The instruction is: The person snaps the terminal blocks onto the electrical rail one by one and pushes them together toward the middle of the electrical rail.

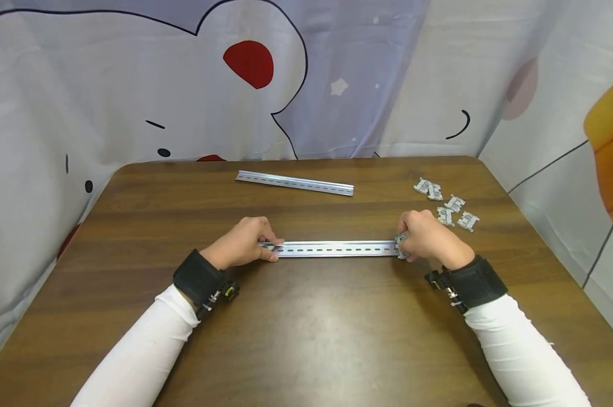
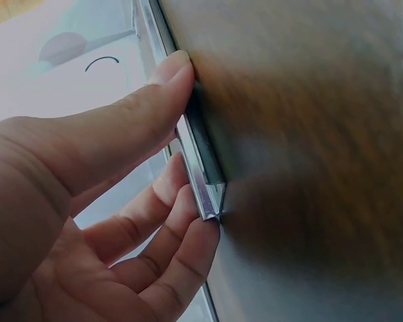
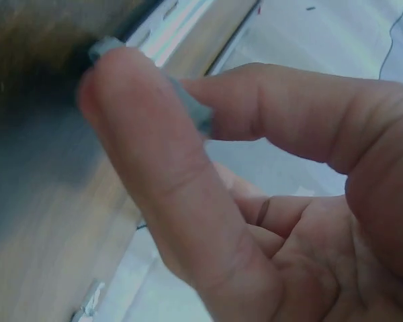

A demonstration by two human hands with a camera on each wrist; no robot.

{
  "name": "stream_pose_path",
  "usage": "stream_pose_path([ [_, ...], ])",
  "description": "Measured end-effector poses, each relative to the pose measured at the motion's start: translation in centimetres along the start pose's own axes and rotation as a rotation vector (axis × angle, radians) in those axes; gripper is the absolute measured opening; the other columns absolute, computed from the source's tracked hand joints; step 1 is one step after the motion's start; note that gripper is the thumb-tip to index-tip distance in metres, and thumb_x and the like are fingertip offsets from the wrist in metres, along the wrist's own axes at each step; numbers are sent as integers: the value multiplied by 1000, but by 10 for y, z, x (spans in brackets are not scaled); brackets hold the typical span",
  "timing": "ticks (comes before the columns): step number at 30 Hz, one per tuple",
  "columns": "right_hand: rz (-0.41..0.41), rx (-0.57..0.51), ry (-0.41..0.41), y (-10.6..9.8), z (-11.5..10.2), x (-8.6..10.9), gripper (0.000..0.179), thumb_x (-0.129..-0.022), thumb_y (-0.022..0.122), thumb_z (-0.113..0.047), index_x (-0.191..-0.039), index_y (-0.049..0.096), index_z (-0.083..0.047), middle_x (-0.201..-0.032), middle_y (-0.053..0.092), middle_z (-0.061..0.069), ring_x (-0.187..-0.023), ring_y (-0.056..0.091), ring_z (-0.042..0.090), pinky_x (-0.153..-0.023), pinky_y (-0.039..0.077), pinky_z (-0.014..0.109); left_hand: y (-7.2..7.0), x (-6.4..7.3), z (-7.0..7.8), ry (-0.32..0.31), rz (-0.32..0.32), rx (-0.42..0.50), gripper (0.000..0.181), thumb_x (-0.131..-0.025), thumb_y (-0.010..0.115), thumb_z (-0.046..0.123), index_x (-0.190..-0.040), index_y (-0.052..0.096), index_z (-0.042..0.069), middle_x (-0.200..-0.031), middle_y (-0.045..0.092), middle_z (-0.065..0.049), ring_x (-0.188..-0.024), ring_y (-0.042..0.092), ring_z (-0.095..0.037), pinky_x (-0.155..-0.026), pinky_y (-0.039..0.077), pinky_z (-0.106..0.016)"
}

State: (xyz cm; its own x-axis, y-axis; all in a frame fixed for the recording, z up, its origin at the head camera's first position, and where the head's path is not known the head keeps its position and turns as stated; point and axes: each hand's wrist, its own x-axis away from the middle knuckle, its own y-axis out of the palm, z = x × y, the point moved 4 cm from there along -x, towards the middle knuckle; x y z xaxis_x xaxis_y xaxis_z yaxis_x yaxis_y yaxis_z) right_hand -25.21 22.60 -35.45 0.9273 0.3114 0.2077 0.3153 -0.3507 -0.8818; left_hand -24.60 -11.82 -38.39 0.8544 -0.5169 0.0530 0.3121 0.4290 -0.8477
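Note:
A slotted metal DIN rail (image 1: 337,249) lies crosswise on the table in front of the person. At its left end the left hand (image 1: 247,243) grips it, thumb on the near edge and fingers on the far edge; the left wrist view shows the rail's end (image 2: 211,198) between them. The right hand (image 1: 428,237) pinches a small grey clip-like part (image 1: 401,246) between thumb and fingers at the rail's right end. In the right wrist view the fingers mostly hide this grey part (image 3: 195,111); whether it is seated on the rail I cannot tell.
A second slotted rail (image 1: 295,183) lies at the back of the wooden table (image 1: 306,333), slightly slanted. Several more grey clip-like parts (image 1: 468,221) lie scattered at the back right, just beyond the right hand. A printed curtain (image 1: 133,73) hangs behind the table.

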Motion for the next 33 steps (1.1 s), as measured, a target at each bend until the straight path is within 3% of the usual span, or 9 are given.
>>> stream_pose_path([
  [5,0,21,9,0,-5,-4,21,-74,63,4,-95,61,8,-101,63,31,-48,65,13,-54,55,28,-3,-5,0,1,-10,9,37,-75,85,20,-109,76,11,-96,62,-5,-89,57,-21,-78,49,-34],
  [11,-22,29,22,-5,-5,-12,23,-76,64,3,-98,64,8,-104,62,31,-49,67,15,-70,57,37,-9,-8,1,6,-1,3,36,-74,86,19,-108,77,11,-96,62,-4,-90,58,-21,-79,49,-35],
  [15,-49,-18,39,-4,-3,-13,25,-77,65,2,-101,62,9,-108,59,32,-51,67,17,-66,57,35,-8,-7,0,2,2,4,35,-74,86,18,-107,77,11,-96,62,-4,-91,58,-21,-80,50,-36],
  [21,-105,-35,16,-5,3,-7,31,-83,72,-7,-108,62,9,-87,70,15,-56,69,18,-61,56,32,0,-4,-2,-10,-18,18,36,-75,85,20,-109,76,12,-98,62,-4,-92,59,-21,-81,50,-36],
  [24,-134,-134,1,-11,10,-5,40,-88,71,-14,-117,60,11,-83,73,10,-64,71,21,-63,57,36,2,-3,-4,-10,-7,14,36,-75,85,21,-109,76,12,-98,63,-4,-91,58,-21,-80,49,-35],
  [27,-195,-298,0,-16,20,-5,45,-90,70,-15,-122,57,14,-89,73,13,-73,72,26,-68,58,40,2,-2,-5,-3,7,9,37,-74,86,20,-109,77,12,-97,63,-4,-91,58,-21,-79,49,-35],
  [33,-317,-499,5,-12,42,-9,45,-86,75,-15,-118,57,13,-92,73,19,-85,71,33,-76,56,42,2,-1,-7,-3,10,8,37,-74,86,21,-109,76,12,-97,63,-4,-90,58,-21,-78,49,-35],
])
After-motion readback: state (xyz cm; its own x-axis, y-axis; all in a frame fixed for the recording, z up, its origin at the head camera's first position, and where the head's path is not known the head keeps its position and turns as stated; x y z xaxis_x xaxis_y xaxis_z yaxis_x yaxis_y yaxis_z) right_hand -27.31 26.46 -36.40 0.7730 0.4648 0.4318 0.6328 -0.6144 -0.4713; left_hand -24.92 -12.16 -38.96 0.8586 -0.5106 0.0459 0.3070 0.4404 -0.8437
